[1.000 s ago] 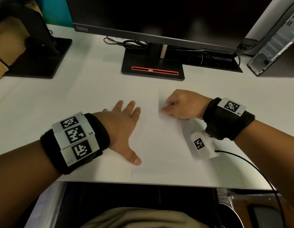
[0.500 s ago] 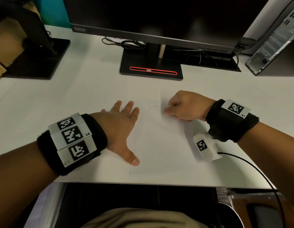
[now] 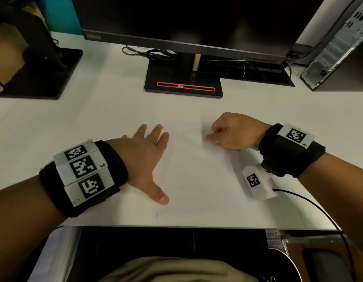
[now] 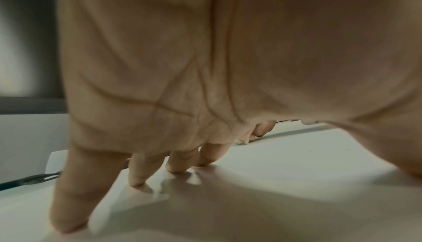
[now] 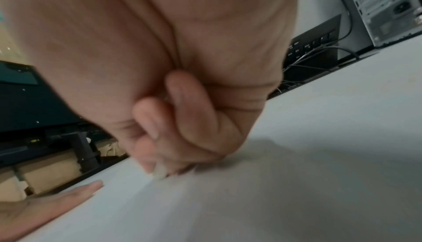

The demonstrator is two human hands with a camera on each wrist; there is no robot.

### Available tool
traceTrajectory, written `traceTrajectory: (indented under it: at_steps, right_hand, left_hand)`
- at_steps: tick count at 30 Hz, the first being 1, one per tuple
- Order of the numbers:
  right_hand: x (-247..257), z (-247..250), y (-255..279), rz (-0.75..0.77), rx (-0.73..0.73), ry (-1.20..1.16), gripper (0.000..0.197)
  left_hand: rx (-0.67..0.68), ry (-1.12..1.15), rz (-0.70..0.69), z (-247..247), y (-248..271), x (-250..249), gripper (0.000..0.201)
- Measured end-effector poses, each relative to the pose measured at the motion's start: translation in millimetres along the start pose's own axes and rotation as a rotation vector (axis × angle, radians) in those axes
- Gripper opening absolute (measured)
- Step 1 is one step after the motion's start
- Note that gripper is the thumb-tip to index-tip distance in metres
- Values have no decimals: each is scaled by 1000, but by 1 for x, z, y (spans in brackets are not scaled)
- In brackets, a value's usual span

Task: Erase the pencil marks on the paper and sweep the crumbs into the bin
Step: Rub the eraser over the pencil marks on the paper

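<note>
A white sheet of paper [image 3: 197, 180] lies on the white desk [image 3: 95, 119] in the head view, with faint pencil marks [image 3: 188, 135] near its top and small dark crumbs [image 3: 180, 177] scattered over it. My left hand [image 3: 148, 157] lies flat on the paper's left edge, fingers spread and straight; the left wrist view shows the fingertips [image 4: 134, 182] pressing the paper [image 4: 274, 173]. My right hand [image 3: 227, 133] is curled and pinches a small white eraser [image 5: 160, 172] against the sheet's upper part. The eraser [image 3: 212, 131] barely shows in the head view.
A monitor on a black stand [image 3: 183, 86] is behind the paper. A second black stand [image 3: 40, 74] sits at the far left, a computer tower [image 3: 337, 47] at the far right. The desk's front edge [image 3: 197, 226] runs just below the sheet, with a round dark container [image 3: 288, 267] beneath it.
My right hand has shifted slightly right and back over the top of the paper while rubbing. My left hand stays flat in the same place.
</note>
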State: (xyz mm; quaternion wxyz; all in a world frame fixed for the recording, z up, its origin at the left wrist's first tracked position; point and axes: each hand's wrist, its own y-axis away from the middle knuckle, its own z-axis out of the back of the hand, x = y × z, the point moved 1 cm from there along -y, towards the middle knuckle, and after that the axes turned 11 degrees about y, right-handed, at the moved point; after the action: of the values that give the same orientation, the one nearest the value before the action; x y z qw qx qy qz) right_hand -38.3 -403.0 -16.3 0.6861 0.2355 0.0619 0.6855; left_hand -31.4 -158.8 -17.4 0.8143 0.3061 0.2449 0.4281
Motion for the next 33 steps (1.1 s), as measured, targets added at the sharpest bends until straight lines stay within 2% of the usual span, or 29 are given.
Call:
traceTrajectory:
  at_steps: [3, 7, 10, 14, 18, 20, 22, 24, 26, 27, 29, 31, 33]
  right_hand:
    - [-1, -2, 5, 37, 76, -42, 42]
    - [-4, -1, 3, 20, -7, 24, 43]
    - [-5, -2, 6, 51, 81, -29, 41]
    - [-12, 2, 2, 4, -4, -19, 43]
    - [-19, 1, 3, -18, 67, -109, 42]
    - [-29, 4, 3, -81, 7, -156, 42]
    - [-34, 7, 5, -117, -62, -281, 42]
    - [-30, 6, 9, -109, -72, -553, 36]
    - [-17, -1, 14, -82, 19, -852, 28]
    - [-8, -6, 15, -62, 75, -899, 27]
    - [12, -16, 14, -24, 108, -721, 30]
    - [30, -19, 9, 2, 51, -421, 35]
    - [41, -16, 1, 14, 29, -286, 39]
  left_hand:
    - [2, -7, 0, 0, 0, 0, 154]
    - [3, -14, -2, 0, -1, 0, 155]
    - [7, -16, -5, 0, 0, 1, 155]
    - [8, -14, -5, 1, 0, 1, 154]
    - [10, -14, -4, 1, 1, 0, 154]
    - [11, -12, -6, 1, 2, 0, 153]
    - [10, -16, -8, 1, 2, 1, 153]
    - [10, -9, -7, 1, 2, 1, 154]
    - [12, -5, -6, 1, 3, 0, 153]
    - [10, -7, -8, 2, 3, -1, 153]
    - [3, -10, -15, 1, 3, 0, 153]
    - [-1, -2, -20, 1, 2, 1, 154]
    - [-6, 2, -21, 0, 1, 2, 155]
